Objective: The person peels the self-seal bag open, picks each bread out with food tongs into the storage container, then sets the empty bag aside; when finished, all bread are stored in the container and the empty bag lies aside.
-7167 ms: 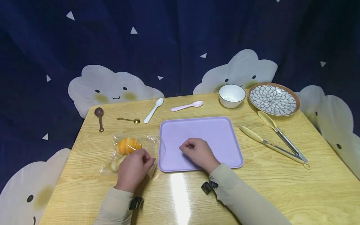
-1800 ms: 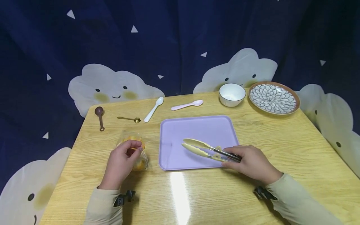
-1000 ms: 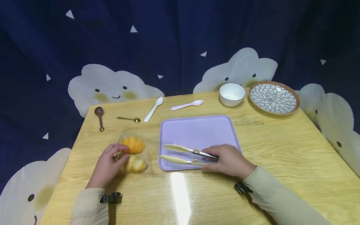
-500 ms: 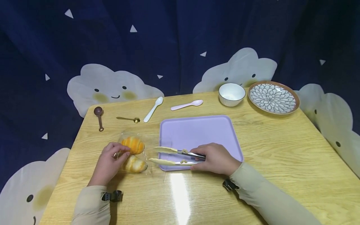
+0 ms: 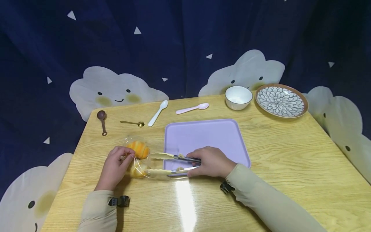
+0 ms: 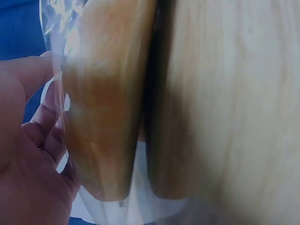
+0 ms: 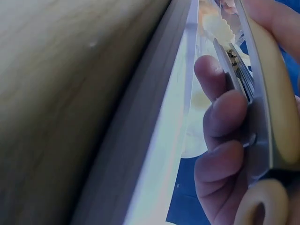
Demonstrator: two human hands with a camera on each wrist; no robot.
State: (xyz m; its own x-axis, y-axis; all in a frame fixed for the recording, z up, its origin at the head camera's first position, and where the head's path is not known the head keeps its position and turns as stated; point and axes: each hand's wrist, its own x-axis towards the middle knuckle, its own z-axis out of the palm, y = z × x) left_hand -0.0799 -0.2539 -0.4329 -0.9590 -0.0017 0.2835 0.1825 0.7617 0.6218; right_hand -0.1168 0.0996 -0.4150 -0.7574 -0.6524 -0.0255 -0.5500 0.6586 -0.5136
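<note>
My left hand (image 5: 114, 167) pinches the edge of a clear plastic bag (image 6: 61, 28) at the left of the table. Inside the bag lie an orange striped bread roll (image 5: 139, 149) and, nearer me, a paler bread roll (image 5: 137, 170). My right hand (image 5: 213, 162) grips a pair of tongs (image 5: 162, 156) by its metal arms, over the front left of the lilac tray (image 5: 208, 132). Its cream tips point left, spread apart, and overlap the bag's right end close to the rolls. In the right wrist view, fingers curl round the tongs' handle (image 7: 274, 93).
Along the back lie a brown scoop (image 5: 102, 121), a small gold spoon (image 5: 131, 122), a white spoon (image 5: 158, 112) and a pink spoon (image 5: 192, 109). A white bowl (image 5: 238, 97) and a flower-patterned plate (image 5: 281, 100) stand at the back right of the wooden table (image 5: 290, 154).
The tongs lay at the table's right; my right hand has taken them and brought them left over the tray to the bag. My left hand has shifted left and lifts the bag's edge.
</note>
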